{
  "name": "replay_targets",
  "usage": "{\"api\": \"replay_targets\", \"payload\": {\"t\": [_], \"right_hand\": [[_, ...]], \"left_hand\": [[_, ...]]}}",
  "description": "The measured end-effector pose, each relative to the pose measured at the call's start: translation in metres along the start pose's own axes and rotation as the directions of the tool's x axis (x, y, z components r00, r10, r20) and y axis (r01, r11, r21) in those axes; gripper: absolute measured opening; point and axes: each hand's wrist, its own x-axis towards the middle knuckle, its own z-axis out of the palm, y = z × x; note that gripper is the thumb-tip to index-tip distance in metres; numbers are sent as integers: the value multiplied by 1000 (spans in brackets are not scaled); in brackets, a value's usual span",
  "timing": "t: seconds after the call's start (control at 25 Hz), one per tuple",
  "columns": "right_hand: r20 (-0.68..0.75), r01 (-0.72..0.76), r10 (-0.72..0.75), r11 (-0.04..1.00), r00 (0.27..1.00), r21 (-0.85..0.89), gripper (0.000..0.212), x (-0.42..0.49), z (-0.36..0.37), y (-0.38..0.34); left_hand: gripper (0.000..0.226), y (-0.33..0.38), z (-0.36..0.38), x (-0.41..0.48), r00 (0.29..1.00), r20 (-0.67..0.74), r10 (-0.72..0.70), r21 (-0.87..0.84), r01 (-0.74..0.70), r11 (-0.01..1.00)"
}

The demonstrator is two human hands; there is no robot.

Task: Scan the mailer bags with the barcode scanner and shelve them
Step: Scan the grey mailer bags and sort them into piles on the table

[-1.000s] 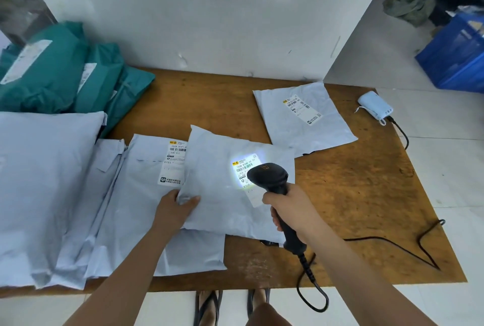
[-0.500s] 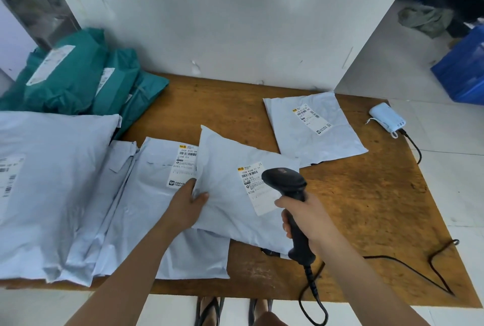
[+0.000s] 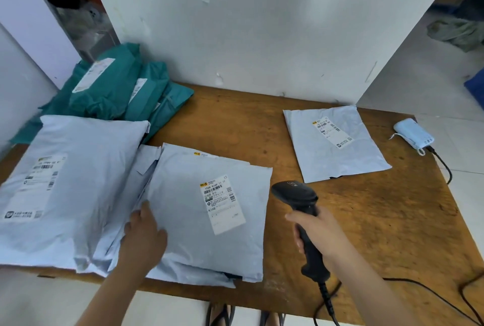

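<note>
A pale grey mailer bag (image 3: 199,234) with a white barcode label (image 3: 222,202) lies on top of other grey mailers at the table's front. My left hand (image 3: 144,234) grips its left edge. My right hand (image 3: 314,231) holds the black barcode scanner (image 3: 296,194) by its handle, just right of that bag, with no scan light on. One more grey mailer (image 3: 332,147) lies alone at the back right. A large grey mailer (image 3: 65,181) sits at the left, and teal mailers (image 3: 112,90) are piled behind it.
The wooden table (image 3: 379,221) stands against a white wall panel (image 3: 262,24). A light blue power bank (image 3: 413,137) with a black cable lies at the table's right edge. The scanner's cable (image 3: 419,289) trails over the front right corner. Sandalled feet (image 3: 220,315) show below the table's front edge.
The scan light went out. My left hand slid the labelled mailer left onto the pile, covering the label beneath. The scanner drew back to the right, off the bag.
</note>
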Motion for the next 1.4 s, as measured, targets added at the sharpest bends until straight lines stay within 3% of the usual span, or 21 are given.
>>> {"api": "replay_targets", "payload": {"t": [0.08,0.16,0.24,0.32,0.36,0.48,0.56,0.64,0.76,0.88,0.96,1.04,1.12,1.2,1.4], "right_hand": [[-12,-11,11,1000,1000,2,25,1,2,0],[-17,-14,15,1000,1000,17,23,0,0,-1],[-25,-22,23,999,999,38,22,-2,-3,-2],[-38,-20,23,998,999,56,24,-5,-11,-3],[-46,-16,19,998,999,68,24,-4,-18,-5],[-83,-4,15,990,996,138,17,4,-50,-13],[-101,17,2,982,995,187,15,11,-72,-22],[-125,32,-3,971,992,235,16,19,-102,-26],[-149,26,15,963,989,266,17,35,-155,-28],[-201,20,39,958,979,286,15,50,-197,-28],[-213,22,43,955,976,294,13,60,-217,-26],[-206,25,38,956,978,293,13,67,-229,-23],[-191,27,29,959,981,284,15,72,-234,-21],[-178,24,26,961,984,274,17,75,-233,-20],[-130,14,36,933,991,359,11,71,-206,-28]], "left_hand": [[69,29,4,-2,988,-127,86,57,-79,995],[58,53,14,3,942,-165,292,134,-272,953],[55,56,39,12,893,-2,450,290,-430,855],[65,53,64,17,883,194,427,356,-469,808],[70,60,67,20,901,194,389,364,-434,824],[71,124,72,19,959,143,246,151,-267,952],[66,185,81,18,932,42,360,-7,-360,933],[61,254,91,18,882,64,467,-153,-454,878],[56,330,128,49,909,192,370,-321,-298,899],[66,371,164,87,946,286,151,-332,-50,942],[62,386,176,99,957,291,-3,-446,138,884],[48,393,184,103,943,327,-69,-593,261,762],[33,395,185,98,937,347,-32,-657,267,705],[24,394,176,89,960,276,46,-705,170,688],[28,349,101,53,933,258,249,-857,102,505]]}}
